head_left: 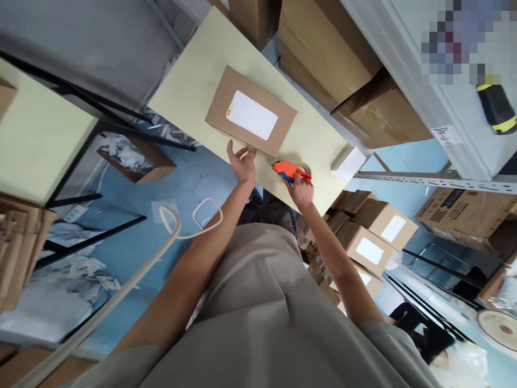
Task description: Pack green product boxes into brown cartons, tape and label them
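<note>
A brown cardboard box [250, 110] with a white label lies flat on a pale yellow table [189, 86]. My left hand [241, 161] rests at the box's near edge, fingers apart and touching its side. My right hand [301, 188] is closed round an orange and blue tape dispenser [287, 170], held on the tabletop just right of the box. A small white block [349, 163] sits on the table further right.
Large cardboard cartons [343, 59] are stacked behind the table. Several smaller labelled boxes [371, 237] are piled on the floor at the right. An open box of shredded paper [131, 156] and a white cable [181, 226] lie on the blue floor at the left.
</note>
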A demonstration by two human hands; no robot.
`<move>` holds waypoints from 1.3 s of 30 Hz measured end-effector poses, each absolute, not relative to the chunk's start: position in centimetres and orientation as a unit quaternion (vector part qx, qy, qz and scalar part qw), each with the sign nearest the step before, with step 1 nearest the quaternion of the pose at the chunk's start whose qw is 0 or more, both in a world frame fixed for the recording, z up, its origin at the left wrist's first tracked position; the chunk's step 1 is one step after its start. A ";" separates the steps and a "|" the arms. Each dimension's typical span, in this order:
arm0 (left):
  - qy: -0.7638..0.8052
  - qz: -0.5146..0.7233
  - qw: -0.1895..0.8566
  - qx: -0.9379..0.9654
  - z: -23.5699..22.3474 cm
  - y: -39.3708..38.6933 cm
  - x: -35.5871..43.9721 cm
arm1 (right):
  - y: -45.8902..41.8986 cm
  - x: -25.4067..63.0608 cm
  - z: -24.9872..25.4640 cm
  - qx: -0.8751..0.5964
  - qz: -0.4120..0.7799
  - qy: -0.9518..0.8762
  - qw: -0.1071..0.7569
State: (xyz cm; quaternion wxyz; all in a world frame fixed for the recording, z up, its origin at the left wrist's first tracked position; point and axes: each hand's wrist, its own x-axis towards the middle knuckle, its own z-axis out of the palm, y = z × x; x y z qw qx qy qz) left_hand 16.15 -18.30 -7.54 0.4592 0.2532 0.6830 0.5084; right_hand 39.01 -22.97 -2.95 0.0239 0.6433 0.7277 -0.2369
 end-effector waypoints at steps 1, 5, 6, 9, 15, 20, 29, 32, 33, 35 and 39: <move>0.686 0.509 0.463 0.236 -7.3 -18.0 16.1 | -23.0 38.9 -2.9 0.648 -0.240 0.722 0.018; 0.709 0.505 0.439 0.221 -6.2 -16.9 17.4 | -23.1 38.8 -2.7 0.656 -0.252 0.711 0.010; 0.708 0.509 0.427 0.238 -5.9 -16.5 18.1 | -23.1 38.8 -2.6 0.654 -0.252 0.714 0.013; 0.691 0.524 0.412 0.280 -4.9 -15.4 19.3 | -23.2 38.6 -2.1 0.636 -0.248 0.730 0.032; 0.646 0.456 0.498 0.355 -2.4 -14.0 13.9 | -23.6 34.7 -1.1 0.586 -0.266 0.762 0.080; 0.618 0.374 0.518 0.459 -1.1 -13.6 9.3 | -24.3 30.5 -0.2 0.561 -0.302 0.765 0.097; 0.564 0.394 0.571 0.449 -4.5 -13.6 7.7 | -29.8 39.3 1.7 0.636 -0.267 0.702 0.179; 0.563 0.384 0.570 0.459 -4.8 -13.5 7.6 | -27.0 42.6 2.0 0.656 -0.236 0.693 0.181; 0.564 0.379 0.569 0.463 -4.8 -13.5 7.6 | -25.3 43.0 2.0 0.658 -0.226 0.696 0.177; 0.567 0.371 0.565 0.471 -4.6 -13.5 7.6 | -21.4 43.2 1.9 0.652 -0.212 0.710 0.163; 0.568 0.361 0.567 0.475 -4.3 -13.3 7.5 | -15.1 42.5 1.1 0.616 -0.183 0.753 0.142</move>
